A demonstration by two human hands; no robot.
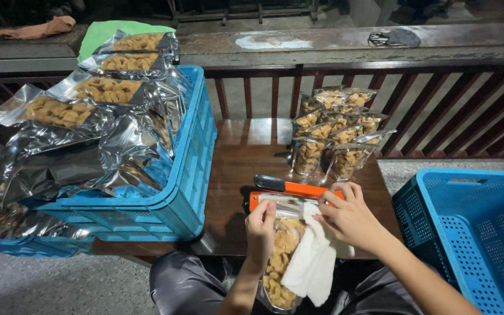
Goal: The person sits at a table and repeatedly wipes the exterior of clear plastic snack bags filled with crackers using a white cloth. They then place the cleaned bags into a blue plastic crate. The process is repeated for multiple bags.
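Both forearms are bare, with no sleeves in view, and the left hand (261, 224) and right hand (348, 216) wear no gloves, rings or watch. Near the bottom edge, the lap is covered by dark grey trousers (185, 286) of smooth, slightly shiny fabric.

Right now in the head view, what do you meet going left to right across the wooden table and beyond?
Stacked blue plastic crates of foil snack pouches → left hand pinching a clear snack bag at the orange heat sealer → right hand → blue perforated plastic crate.
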